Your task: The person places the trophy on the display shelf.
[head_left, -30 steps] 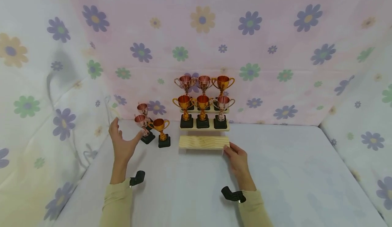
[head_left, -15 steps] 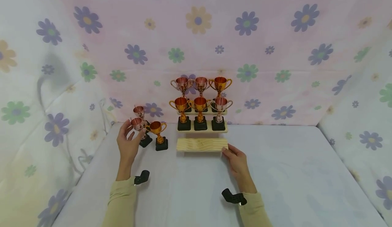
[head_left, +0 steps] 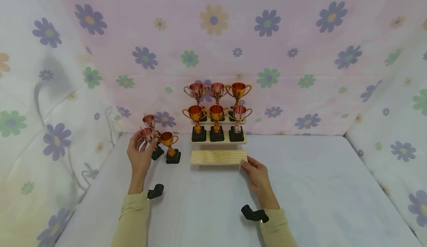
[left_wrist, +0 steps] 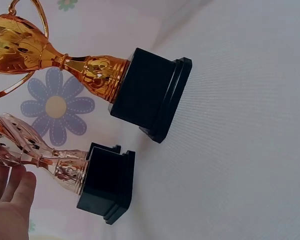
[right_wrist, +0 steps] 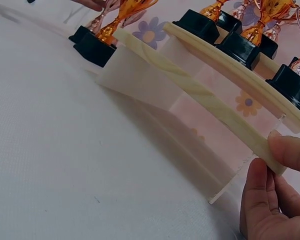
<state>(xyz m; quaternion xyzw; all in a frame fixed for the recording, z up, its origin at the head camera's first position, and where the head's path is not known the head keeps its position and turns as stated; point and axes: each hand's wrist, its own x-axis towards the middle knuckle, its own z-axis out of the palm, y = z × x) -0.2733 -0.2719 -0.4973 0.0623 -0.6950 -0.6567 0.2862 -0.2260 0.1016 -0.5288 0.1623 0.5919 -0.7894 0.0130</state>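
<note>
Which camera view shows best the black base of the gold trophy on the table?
The left wrist view: the black base appears large and unobstructed there. The head view shows it small, from above; the right wrist view shows it smaller, toward the upper left.

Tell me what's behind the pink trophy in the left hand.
Behind the pink trophy: a second pink cup, showing just above its rim, then the flowered backdrop. Most of that second trophy's stem and base is covered by what's in front.
</note>
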